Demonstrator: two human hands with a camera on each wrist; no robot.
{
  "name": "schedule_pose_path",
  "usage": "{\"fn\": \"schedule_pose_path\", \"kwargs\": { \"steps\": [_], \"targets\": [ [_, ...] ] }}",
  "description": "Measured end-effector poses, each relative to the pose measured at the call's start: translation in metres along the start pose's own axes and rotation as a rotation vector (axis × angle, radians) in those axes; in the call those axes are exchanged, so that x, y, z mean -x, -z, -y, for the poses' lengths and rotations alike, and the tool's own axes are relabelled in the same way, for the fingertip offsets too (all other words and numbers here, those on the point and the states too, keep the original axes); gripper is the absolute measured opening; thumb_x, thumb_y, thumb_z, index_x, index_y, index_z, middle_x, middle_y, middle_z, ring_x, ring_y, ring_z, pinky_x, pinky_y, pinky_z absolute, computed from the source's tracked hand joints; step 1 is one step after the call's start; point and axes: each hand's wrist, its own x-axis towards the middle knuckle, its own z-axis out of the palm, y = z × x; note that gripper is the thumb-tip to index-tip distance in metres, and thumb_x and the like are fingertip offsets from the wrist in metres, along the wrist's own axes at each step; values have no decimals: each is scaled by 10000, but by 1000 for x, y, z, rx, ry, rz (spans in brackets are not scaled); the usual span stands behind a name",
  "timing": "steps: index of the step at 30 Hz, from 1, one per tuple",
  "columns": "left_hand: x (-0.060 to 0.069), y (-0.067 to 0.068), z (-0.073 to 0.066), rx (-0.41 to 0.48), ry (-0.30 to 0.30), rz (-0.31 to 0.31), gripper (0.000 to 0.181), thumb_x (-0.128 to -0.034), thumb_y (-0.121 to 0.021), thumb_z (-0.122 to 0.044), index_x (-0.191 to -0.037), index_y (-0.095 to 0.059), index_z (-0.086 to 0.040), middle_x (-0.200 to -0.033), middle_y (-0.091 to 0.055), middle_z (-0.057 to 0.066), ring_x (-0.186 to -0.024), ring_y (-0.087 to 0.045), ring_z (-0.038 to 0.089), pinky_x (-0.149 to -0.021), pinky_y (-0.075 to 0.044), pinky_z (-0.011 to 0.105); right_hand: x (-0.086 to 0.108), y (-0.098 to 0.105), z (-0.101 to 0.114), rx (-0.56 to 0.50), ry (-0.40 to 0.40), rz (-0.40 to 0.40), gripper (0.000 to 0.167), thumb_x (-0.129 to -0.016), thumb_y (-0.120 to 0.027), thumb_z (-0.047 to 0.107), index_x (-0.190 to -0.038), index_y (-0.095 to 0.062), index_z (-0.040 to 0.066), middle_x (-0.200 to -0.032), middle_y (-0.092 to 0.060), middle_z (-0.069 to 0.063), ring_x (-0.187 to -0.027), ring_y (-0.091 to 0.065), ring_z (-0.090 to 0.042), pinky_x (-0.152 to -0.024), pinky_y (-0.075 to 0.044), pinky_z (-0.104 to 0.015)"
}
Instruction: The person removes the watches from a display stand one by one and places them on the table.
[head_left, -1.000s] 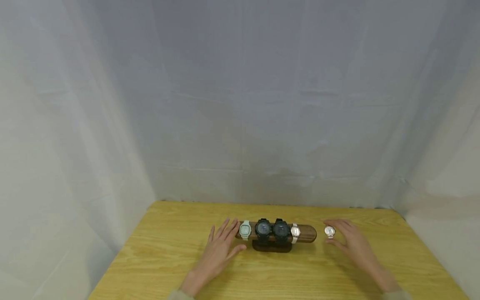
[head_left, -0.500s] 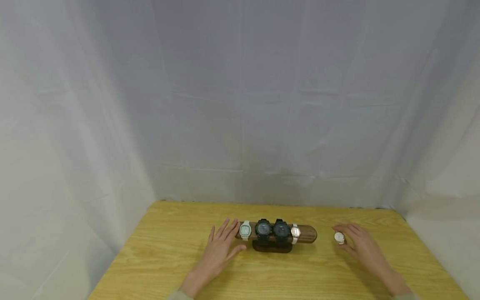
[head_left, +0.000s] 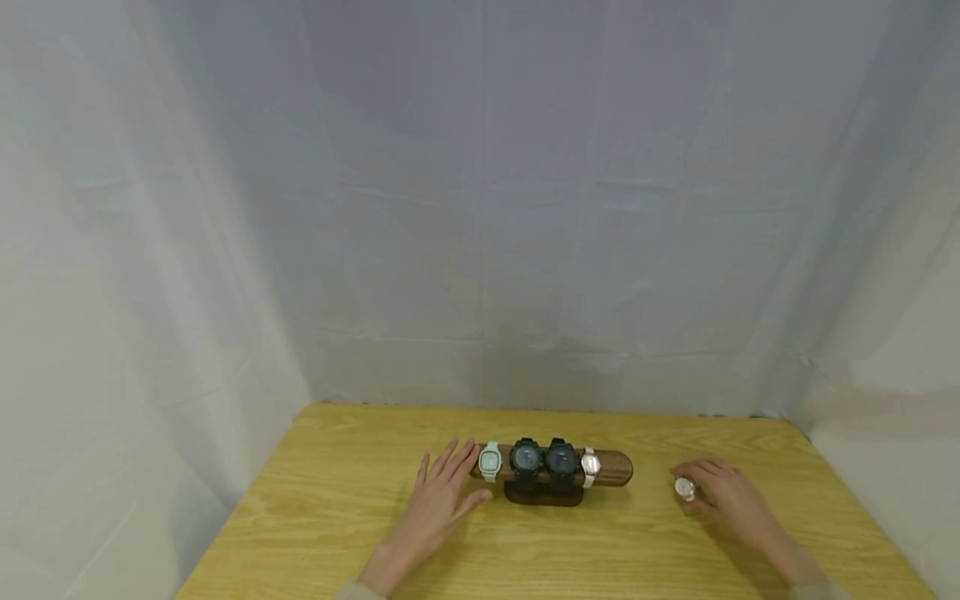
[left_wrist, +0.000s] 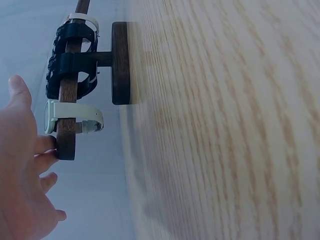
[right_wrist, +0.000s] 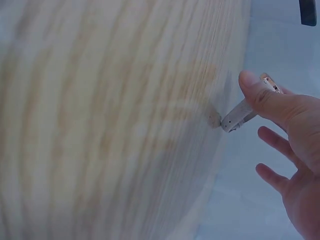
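Note:
A dark wooden watch stand [head_left: 617, 468] holds several watches on its bar: a pale mint watch [head_left: 491, 461] at the left, two black watches [head_left: 527, 457], and a white-strapped watch [head_left: 591, 463]. My left hand [head_left: 438, 504] has its fingers straight, and the fingertips touch the bar's left end, as the left wrist view also shows. To the right of the stand, my right hand [head_left: 727, 504] pinches a small white-strapped wristwatch [head_left: 684, 488] between thumb and fingers. In the right wrist view the lower end of this watch [right_wrist: 240, 116] is close to the tabletop.
The stand rests on its base [head_left: 543, 493] on a yellow wood-grain table [head_left: 570, 558]. Pale grey cloth [head_left: 480, 250] hangs behind the table and along both sides.
My right hand has moved right and toward me with the wristwatch, away from the stand. The left hand and the stand have stayed in place.

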Motion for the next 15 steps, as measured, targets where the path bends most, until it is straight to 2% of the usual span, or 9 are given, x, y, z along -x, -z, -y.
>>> {"fn": "schedule_pose_path", "kwargs": {
  "steps": [5,9,15],
  "targets": [
    [0,0,0,5,-1,2,707,-1022,-509,-499,-1568,-359,-75,-1627,-332,111,-1526,-228,349,-1203,-125,662,-1,0,-2,-26,25,24,615,-572,-935,215,-1143,-728,115,-1121,-728,-54,-999,-676,-300,-780,-579,-530],
    [0,1,0,7,2,6,719,-1023,-476,-532,-1568,-361,-78,-1630,-328,106,-1528,-227,347,-1204,-124,660,-3,-2,-5,-55,39,78,571,-618,-915,258,-1142,-730,127,-1116,-723,-35,-973,-686,-266,-783,-591,-455],
    [-1,1,0,14,2,7,720,-1024,-472,-535,-1569,-361,-78,-1629,-332,106,-1527,-228,347,-1203,-123,662,-4,-4,-8,-92,8,152,525,-688,-892,265,-1171,-723,146,-1149,-714,-26,-1003,-680,-262,-806,-589,-449]
  ]
}}
